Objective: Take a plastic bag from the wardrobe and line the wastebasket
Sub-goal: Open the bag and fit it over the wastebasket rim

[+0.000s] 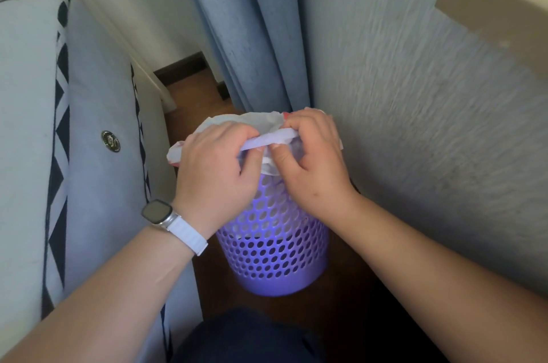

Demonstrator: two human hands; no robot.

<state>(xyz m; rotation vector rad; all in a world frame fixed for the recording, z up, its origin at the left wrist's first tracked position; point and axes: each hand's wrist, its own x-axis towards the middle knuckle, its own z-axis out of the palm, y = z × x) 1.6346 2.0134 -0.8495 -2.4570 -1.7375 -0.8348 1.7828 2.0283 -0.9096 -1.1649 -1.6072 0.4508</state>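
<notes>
A purple perforated wastebasket [272, 247] stands on the wooden floor between a bed and a wall. A white plastic bag [237, 120] with a little red print sits in its mouth and drapes over the rim. My left hand [215, 166], with a white watch on the wrist, pinches the bag's near edge at the rim. My right hand [311, 161] grips the same twisted edge right beside it. Both hands cover the near side of the rim; the inside of the basket is hidden.
A pale mattress [89, 155] with black-and-white trim rises close on the left. A textured wall [415, 125] stands close on the right, and blue curtains [252, 36] hang behind the basket. A narrow strip of dark wooden floor [195, 95] runs between them.
</notes>
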